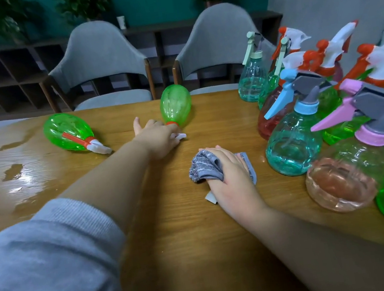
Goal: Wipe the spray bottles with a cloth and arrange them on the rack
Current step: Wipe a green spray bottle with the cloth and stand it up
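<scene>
Head-camera view, looking down over two bare forearms stretched across a wooden table point(149, 237). Left hand point(158, 137) reaches forward and curls round the neck and white trigger of a green spray bottle point(176, 105) lying on its side, its rounded base pointing away from the grasp toward the far table edge. Well to the left of that grasp, a second green bottle point(69, 131) also lies on its side, its orange-and-white nozzle pointing toward the person. Right hand point(229, 174) rests palm-down, nearer the person than the left hand, with fingers bent over a bunched grey cloth point(205, 165) and holding it against the tabletop; part of the cloth shows on either side of the hand. Just to the right of the cloth-holding hand stands a crowded group of upright spray bottles point(294, 141) in teal, red, pink and green. Beyond the left hand's grasp, past the table edge, stand two grey chairs point(97, 57).
</scene>
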`<state>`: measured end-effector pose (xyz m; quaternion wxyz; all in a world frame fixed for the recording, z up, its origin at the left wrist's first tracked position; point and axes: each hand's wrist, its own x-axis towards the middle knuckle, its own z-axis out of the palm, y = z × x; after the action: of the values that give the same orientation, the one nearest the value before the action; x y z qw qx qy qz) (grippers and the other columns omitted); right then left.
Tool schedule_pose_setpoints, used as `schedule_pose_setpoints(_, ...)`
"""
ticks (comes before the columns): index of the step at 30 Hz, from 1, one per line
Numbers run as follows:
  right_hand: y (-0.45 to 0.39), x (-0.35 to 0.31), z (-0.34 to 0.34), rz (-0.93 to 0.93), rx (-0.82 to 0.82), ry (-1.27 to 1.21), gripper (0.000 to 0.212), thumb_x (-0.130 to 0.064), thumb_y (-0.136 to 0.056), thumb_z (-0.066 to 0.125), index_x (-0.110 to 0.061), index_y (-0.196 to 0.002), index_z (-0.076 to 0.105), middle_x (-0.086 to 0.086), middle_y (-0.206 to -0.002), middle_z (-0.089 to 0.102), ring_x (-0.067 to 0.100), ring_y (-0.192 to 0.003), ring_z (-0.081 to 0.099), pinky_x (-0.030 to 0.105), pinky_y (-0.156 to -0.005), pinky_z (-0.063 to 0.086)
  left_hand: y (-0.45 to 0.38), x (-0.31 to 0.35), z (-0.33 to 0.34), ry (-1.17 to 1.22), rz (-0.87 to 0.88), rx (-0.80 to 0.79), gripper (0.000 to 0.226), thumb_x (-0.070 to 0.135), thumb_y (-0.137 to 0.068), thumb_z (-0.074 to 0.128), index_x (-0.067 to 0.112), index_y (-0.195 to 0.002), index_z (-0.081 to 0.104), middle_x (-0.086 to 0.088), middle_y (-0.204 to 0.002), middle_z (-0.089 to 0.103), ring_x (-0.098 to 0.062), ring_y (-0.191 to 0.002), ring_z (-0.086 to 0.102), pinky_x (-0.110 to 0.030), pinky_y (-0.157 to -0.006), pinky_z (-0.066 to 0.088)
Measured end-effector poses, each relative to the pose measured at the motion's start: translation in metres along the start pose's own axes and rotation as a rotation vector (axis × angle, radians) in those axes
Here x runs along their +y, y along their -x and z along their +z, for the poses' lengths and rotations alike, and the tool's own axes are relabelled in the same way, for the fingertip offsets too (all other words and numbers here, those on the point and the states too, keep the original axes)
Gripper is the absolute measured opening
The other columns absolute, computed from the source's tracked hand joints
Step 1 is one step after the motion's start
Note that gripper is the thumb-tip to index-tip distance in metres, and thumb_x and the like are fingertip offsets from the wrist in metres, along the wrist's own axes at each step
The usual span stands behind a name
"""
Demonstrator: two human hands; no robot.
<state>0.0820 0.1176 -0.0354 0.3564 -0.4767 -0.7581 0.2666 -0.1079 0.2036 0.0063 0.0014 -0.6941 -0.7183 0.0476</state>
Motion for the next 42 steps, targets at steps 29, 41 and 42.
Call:
schedule_pose_setpoints(29,0.008,-0.076,-0.025,0.798,0.138,-1.595,0.048,-0.048,-0.1,0.035,-0.009,-0.112,0.061,0.016,-0.103,0.065,0.032,-0.084,0.062,0.039,-0.06,0.056,0.174,-0.042,-0.128,1.068,0.063,0.224,0.042,0.042,-0.098,0.054,0.019,-0.065,0.068,-0.004,-0.071,0.067,-0.013,-0.066,0.055,-0.031,-0.068,0.043)
schedule_pose_setpoints(41,0.057,-0.077,-0.025,0.764,0.06,-1.633,0.036,-0.038,-0.097,0.047,-0.009,-0.102,0.067,0.012,-0.085,0.071,0.027,-0.078,0.065,0.036,-0.07,0.052,0.191,0.004,-0.05,2.003,0.003,0.202,0.029,0.016,-0.08,0.072,0.016,-0.108,0.063,-0.001,-0.099,0.07,-0.018,-0.098,0.067,-0.035,-0.092,0.056)
schedule_pose_setpoints(42,0.059,-0.077,-0.024,0.757,0.068,-1.636,0.036,-0.038,-0.097,0.046,-0.009,-0.105,0.066,0.013,-0.089,0.07,0.027,-0.079,0.065,0.036,-0.071,0.052,0.192,0.015,-0.039,1.998,0.001,0.255,0.038,0.016,-0.078,0.073,0.019,-0.114,0.061,-0.004,-0.107,0.068,-0.018,-0.103,0.066,-0.036,-0.1,0.051)
